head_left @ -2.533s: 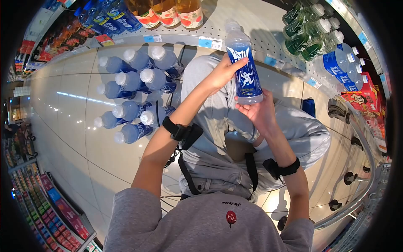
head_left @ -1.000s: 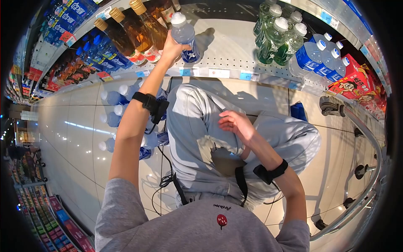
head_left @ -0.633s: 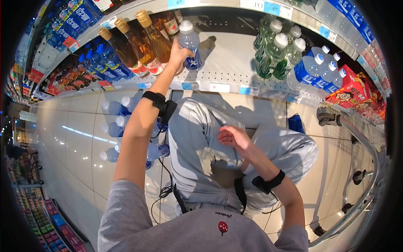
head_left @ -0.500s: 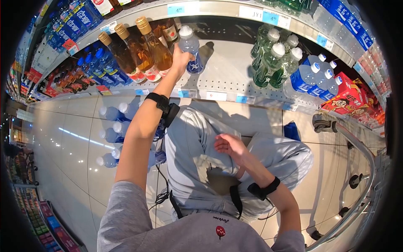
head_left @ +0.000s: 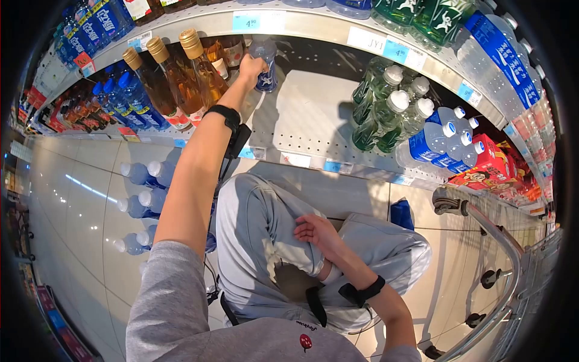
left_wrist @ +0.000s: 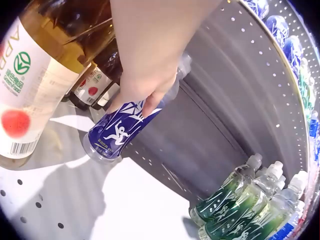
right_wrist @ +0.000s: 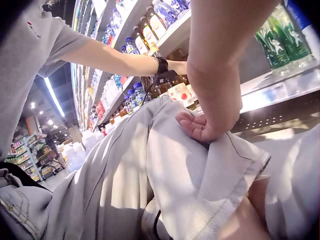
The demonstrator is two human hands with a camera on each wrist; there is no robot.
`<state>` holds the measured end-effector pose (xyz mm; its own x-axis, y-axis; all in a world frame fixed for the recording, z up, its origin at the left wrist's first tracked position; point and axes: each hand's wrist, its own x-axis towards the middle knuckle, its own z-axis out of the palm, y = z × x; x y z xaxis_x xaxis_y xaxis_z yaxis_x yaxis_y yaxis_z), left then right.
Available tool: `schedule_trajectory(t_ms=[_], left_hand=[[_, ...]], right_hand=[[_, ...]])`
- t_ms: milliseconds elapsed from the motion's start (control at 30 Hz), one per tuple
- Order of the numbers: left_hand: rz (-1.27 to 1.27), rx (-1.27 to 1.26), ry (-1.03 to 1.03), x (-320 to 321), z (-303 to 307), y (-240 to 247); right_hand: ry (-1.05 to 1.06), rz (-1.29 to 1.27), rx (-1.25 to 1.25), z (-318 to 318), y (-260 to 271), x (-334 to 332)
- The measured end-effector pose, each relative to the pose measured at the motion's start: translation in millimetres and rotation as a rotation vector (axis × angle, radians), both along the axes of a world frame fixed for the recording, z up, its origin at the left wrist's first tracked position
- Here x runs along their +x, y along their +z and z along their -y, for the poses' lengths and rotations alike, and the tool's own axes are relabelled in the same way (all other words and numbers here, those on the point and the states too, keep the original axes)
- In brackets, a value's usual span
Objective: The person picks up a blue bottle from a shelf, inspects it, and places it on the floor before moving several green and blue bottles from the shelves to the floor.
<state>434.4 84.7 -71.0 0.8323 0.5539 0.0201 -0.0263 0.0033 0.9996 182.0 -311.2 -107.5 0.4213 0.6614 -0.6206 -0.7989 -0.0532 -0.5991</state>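
Far back on the lower shelf [head_left: 310, 111], my left hand [head_left: 248, 69] grips a clear sports drink bottle [head_left: 266, 80] with a blue label and white figure. In the left wrist view the bottle [left_wrist: 119, 134] leans in that view, its base close to the shelf surface, thumb and fingers round its upper part. Amber bottles [head_left: 166, 75] with apple labels stand just left of it. My right hand [head_left: 319, 234] hovers over the lap with loosely curled fingers and nothing in it; the right wrist view shows this hand [right_wrist: 205, 125] beside the pale trousers.
Several blue-labelled bottles [head_left: 140, 208] stand on the floor at left, partly behind the left arm. Green bottles [head_left: 386, 114] and water bottles [head_left: 443, 142] occupy the shelf's right side. An upper shelf edge [head_left: 301, 23] overhangs. A metal cart [head_left: 512, 253] stands at right.
The bottle, earlier held in both hands above the lap, is now on the shelf in the left hand, pushed further back beside the amber bottles. The right hand has let go and stayed low.
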Motion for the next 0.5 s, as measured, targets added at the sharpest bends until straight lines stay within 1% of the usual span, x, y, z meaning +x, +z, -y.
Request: schedule_trajectory(t_ms=[133,233,267,367,400,433,500], left_hand=[[-0.057,0.003,0.019,4.0,-1.6,0.2],[-0.147,0.206,0.127,-10.4,16.1,19.2],[-0.332,0.386,0.012,-9.1,8.9,21.9],[-0.439,0.612,0.173,-31.2,39.2,37.2],[-0.442,0.592,0.117,-35.5,40.1,38.2],[-0.459,0.623,0.114,-39.8,42.8,41.1],[-0.496,0.677,0.110,-52.5,51.2,47.3]], right_hand=[[-0.006,0.015,-0.006,-0.2,-3.7,-0.4],[-0.007,0.017,-0.017,-1.7,-5.4,2.0],[-0.010,0.023,-0.017,-2.1,-5.1,1.3],[-0.022,0.038,-0.004,-1.1,-4.0,-2.5],[-0.023,0.042,-0.001,-0.5,-3.8,-3.7],[-0.028,0.045,0.003,-0.2,-4.6,-5.6],[-0.025,0.137,0.015,1.0,-3.8,-12.3]])
